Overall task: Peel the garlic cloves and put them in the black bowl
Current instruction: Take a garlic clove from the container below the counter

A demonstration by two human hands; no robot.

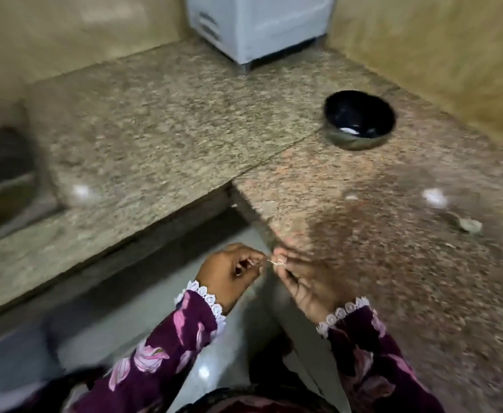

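The black bowl (pixel 360 120) stands on the granite counter at the back right, with pale peeled garlic (pixel 348 130) lying inside. Near the counter's front corner my right hand (pixel 301 278) pinches a small garlic clove (pixel 278 260) between thumb and fingertips. My left hand (pixel 232 272) is close beside it, fingers curled, pinching a thin strip of skin that runs to the clove. The frame is blurred, so the clove itself is barely visible.
Another pale garlic piece (pixel 433 197) lies on the counter to the right, and a whitish bit (pixel 80 191) at the left. A grey scrap (pixel 469 225) lies at far right. A white appliance (pixel 256 25) stands in the back corner. A sink (pixel 0 180) is at left.
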